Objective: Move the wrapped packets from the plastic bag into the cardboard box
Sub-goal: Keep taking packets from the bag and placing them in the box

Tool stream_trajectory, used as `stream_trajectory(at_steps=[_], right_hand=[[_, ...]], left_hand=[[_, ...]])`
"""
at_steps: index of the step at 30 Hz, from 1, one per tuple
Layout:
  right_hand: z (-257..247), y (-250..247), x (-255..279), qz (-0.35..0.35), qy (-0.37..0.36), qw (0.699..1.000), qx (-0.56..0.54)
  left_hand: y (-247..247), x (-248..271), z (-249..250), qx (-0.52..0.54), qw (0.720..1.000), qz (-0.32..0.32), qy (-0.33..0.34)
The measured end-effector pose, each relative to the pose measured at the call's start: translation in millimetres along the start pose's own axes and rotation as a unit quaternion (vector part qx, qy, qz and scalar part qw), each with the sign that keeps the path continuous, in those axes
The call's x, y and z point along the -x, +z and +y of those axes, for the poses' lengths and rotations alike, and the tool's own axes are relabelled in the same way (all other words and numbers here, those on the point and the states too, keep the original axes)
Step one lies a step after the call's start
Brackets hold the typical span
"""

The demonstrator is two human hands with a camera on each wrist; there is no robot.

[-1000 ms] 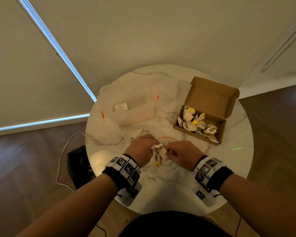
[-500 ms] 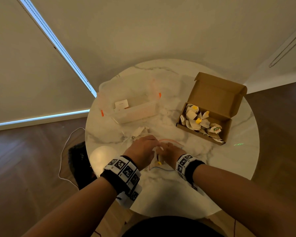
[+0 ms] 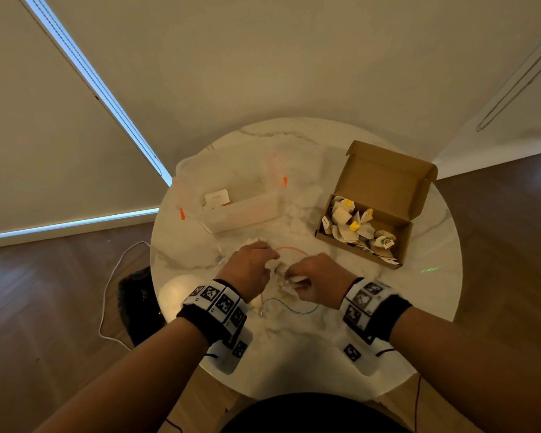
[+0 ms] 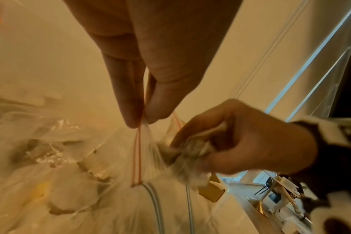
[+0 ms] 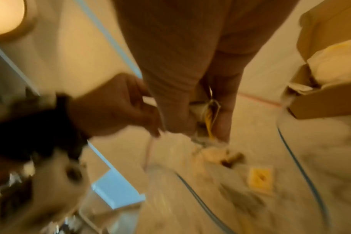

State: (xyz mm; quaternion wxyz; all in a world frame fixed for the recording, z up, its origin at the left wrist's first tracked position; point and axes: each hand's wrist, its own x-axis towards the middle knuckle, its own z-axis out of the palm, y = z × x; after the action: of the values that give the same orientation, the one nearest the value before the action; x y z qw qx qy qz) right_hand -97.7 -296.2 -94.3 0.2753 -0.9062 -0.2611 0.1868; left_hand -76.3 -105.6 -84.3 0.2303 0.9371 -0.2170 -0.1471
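Two hands meet over the plastic bag (image 3: 278,295) at six o'clock on the round marble table (image 3: 419,323). Only the left wrist view shows the left hand (image 3: 250,270) pinching the bag's red zip edge (image 4: 137,152) between thumb and fingertip, and the right hand (image 3: 319,282) with fingers curled round a bunch of wrapped packets (image 4: 192,152). More packets fill the open cardboard box (image 3: 384,179) at two o'clock, beside a clear tub (image 3: 241,210) at eleven. No label is readable.
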Motion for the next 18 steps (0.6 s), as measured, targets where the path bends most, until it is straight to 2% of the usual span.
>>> stream_trajectory(at_steps=[4,7,9,11,13,14,16,18], right_hand=[[-11,-59,12,0.029,0.06,0.985,-0.158],[-16,-91,15,0.075,0.079,0.95,-0.294],[-16,-101,15,0.098,0.103,0.919,-0.369],[-15,-105,13,0.102,0.129,0.882,-0.441],[-15,-106,10,0.101,0.135,0.839,-0.517],[-16,-105,8,0.099,0.131,0.818,-0.551],[-18,-107,6,0.1,0.118,0.784,-0.601],[-21,-110,3,0.099,0.106,0.764,-0.628]], left_hand=[[-10,-4,2,-0.016,0.999,-0.023,-0.027],[-14,-4,6,0.023,0.998,-0.053,-0.032],[-20,-6,11,0.092,0.994,-0.052,-0.031],[-31,-9,17,0.238,0.969,-0.032,-0.05],[-43,-12,24,0.396,0.916,-0.033,-0.054],[-48,-14,28,0.44,0.896,-0.039,-0.041],[-55,-17,36,0.473,0.879,-0.064,-0.01],[-56,-22,41,0.465,0.882,-0.077,0.002]])
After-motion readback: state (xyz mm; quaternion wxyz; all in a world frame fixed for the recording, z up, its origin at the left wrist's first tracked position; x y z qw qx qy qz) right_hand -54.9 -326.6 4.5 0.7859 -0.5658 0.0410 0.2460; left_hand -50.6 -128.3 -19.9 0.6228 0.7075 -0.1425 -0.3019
